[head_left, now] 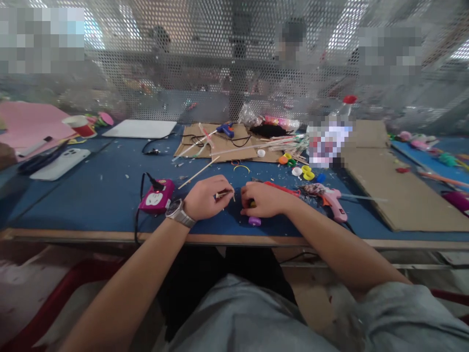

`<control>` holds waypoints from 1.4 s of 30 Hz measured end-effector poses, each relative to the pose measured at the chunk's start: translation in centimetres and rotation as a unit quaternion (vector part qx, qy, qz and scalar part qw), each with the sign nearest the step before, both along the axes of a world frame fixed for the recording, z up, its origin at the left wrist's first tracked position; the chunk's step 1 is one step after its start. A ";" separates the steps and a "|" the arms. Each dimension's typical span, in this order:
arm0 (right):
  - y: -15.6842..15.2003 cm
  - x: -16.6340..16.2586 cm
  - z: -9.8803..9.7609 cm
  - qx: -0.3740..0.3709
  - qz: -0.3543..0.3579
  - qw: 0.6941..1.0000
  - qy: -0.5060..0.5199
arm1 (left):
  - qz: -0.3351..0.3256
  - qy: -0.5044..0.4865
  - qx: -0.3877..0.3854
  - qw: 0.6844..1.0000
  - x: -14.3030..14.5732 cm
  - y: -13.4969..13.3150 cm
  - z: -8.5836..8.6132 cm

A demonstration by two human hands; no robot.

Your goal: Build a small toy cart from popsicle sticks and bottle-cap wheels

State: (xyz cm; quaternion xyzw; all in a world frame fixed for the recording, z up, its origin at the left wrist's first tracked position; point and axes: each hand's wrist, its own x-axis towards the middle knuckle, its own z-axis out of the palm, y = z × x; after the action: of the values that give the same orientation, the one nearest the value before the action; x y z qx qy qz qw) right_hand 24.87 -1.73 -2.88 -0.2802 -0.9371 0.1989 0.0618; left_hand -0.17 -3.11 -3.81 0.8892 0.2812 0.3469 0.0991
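Note:
My left hand, with a watch on its wrist, rests on the blue table and pinches a short thin wooden stick between its fingertips. A few centimetres to the right, my right hand is curled in a fist on the table, closed on a small object that I cannot make out. A purple bottle cap lies just under that hand. A long wooden skewer lies slanted behind my left hand.
A pink glue gun and red-handled scissors lie right of my hands. A magenta device with a black cable sits left. Cardboard sheets, coloured caps, a plastic bottle, a phone and a perforated metal screen stand farther back.

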 end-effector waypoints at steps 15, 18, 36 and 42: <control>-0.4 -0.6 0.5 0.030 -0.038 0.999 -0.010 | -0.024 0.027 -0.025 0.999 0.0 0.3 -0.1; -0.5 -0.8 0.8 0.035 -0.050 0.998 -0.012 | -0.025 0.025 -0.016 0.999 0.0 0.4 -0.2; -0.7 -1.4 0.7 0.035 -0.057 0.998 -0.008 | -0.013 0.012 0.002 1.000 0.0 0.1 0.0; -0.4 -1.3 0.1 0.007 -0.078 0.997 0.023 | -0.015 0.016 0.005 1.000 0.3 0.1 0.0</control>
State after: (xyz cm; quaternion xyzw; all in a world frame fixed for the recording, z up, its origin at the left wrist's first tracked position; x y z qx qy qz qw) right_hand 23.61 -2.09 -2.81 -0.3472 -0.9121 0.1934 0.1007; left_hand 0.15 -2.99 -3.83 0.8990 0.2680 0.3329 0.0958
